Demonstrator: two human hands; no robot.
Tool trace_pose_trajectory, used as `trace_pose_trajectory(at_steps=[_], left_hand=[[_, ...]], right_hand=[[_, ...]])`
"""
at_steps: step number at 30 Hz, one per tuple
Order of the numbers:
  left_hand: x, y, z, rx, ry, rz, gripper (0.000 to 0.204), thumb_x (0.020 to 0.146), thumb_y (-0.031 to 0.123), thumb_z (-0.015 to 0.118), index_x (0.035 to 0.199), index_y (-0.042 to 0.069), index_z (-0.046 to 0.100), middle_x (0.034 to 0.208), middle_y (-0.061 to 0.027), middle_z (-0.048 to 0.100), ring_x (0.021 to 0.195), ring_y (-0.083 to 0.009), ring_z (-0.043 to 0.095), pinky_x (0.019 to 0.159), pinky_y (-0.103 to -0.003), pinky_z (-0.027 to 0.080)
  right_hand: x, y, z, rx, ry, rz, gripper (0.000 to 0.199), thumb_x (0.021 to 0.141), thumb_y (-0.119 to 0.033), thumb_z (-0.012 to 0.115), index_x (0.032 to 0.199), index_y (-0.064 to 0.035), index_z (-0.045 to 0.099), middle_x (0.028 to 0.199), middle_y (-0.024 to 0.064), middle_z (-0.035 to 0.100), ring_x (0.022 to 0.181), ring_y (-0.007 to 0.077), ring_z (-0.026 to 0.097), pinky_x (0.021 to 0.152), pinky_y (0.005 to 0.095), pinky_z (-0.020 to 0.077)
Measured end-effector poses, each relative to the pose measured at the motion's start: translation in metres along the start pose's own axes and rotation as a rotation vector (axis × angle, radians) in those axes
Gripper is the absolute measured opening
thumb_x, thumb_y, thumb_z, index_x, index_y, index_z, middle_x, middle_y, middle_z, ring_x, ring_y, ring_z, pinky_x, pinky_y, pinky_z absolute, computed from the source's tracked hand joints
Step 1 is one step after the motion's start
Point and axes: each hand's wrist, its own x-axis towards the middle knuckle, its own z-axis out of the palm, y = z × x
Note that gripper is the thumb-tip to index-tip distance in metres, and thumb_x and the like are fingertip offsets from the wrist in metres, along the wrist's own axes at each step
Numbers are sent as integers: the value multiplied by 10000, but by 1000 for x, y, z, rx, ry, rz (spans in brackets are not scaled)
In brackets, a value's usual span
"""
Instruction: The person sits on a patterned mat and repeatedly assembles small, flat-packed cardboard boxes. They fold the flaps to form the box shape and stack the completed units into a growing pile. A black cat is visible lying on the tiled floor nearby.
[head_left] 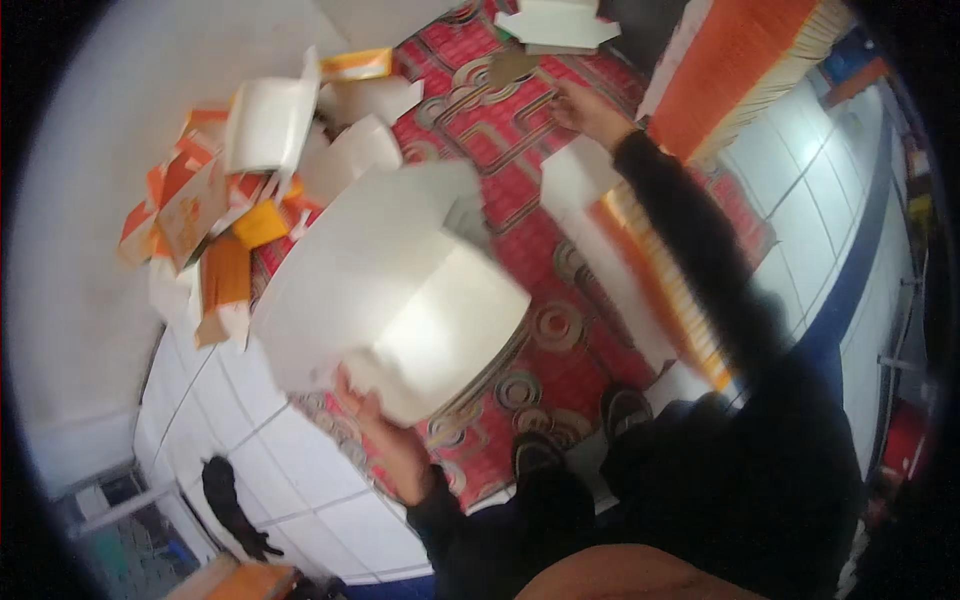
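Observation:
My left hand (385, 435) grips the lower edge of a large white cardboard box blank (390, 290), partly folded and held up over the red patterned rug (545, 340). My right hand (585, 110) reaches far out across the rug, fingers around a flat piece of card (510, 65) near a white folded box (560, 25). Both sleeves are dark. My shoes (580, 430) show at the rug's near edge.
A heap of orange and white folded boxes (240, 190) lies against the white wall at the left. Stacks of flat orange-and-white card (740, 70) run along the right. White floor tiles (270, 470) surround the rug. A black object (230, 505) lies on the tiles.

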Motion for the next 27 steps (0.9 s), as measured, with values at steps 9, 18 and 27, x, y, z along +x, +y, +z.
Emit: trace_pose_trajectory(at_steps=[9,18,27], left_hand=[[11,21,-2,240,6,-102,708,901,377,532,1499,78,300,1412,-118,449,1302,-277,474,1087,-427,403],[17,20,-24,188,71,-189,807,820,439,560,1503,104,291,1367,-110,465,1268,-275,474,1041,-422,410],[34,21,-3,187,66,-238,807,792,416,581,1484,101,309,1327,-96,488,1224,-253,490,1034,-409,409]], right_hand=[[136,-56,-38,180,218,-148,658,929,-583,604,1404,-144,481,1356,95,539,1194,289,568,942,472,515],[178,-37,-31,-62,96,-426,497,965,-314,639,1387,-114,470,1249,81,594,1088,219,601,916,380,505],[236,-32,-41,34,124,-265,492,934,-267,629,1348,-42,489,1208,84,577,1100,196,572,955,369,479]])
